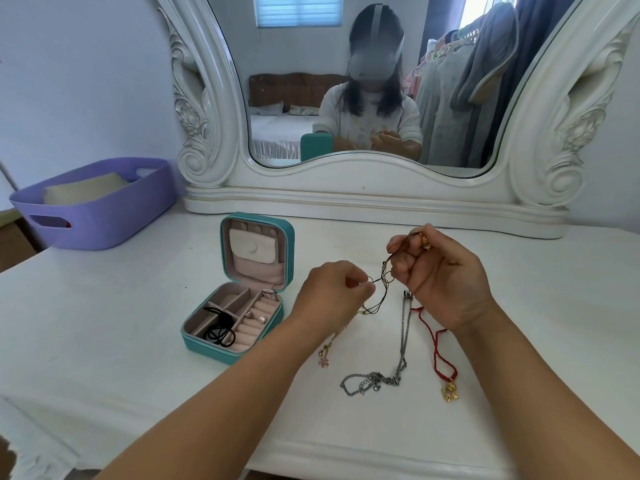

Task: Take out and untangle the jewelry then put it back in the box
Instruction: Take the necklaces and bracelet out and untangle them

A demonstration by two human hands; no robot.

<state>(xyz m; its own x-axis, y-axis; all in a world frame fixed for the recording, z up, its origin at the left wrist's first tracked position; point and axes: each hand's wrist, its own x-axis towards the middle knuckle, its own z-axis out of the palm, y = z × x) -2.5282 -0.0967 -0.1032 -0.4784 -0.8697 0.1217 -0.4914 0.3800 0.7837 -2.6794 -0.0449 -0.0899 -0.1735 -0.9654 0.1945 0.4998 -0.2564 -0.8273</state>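
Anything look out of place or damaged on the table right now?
Nothing damaged. The black cord is knotted between left hand and right hand; the silver chain and red cord lie loose outside the box.

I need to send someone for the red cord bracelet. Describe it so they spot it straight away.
Start at the white dressing table below the big mirror, then look right of the open teal jewelry box. The red cord bracelet lies just right of the silver chain, under the right hand. It is the only red strand, ending in a gold charm.
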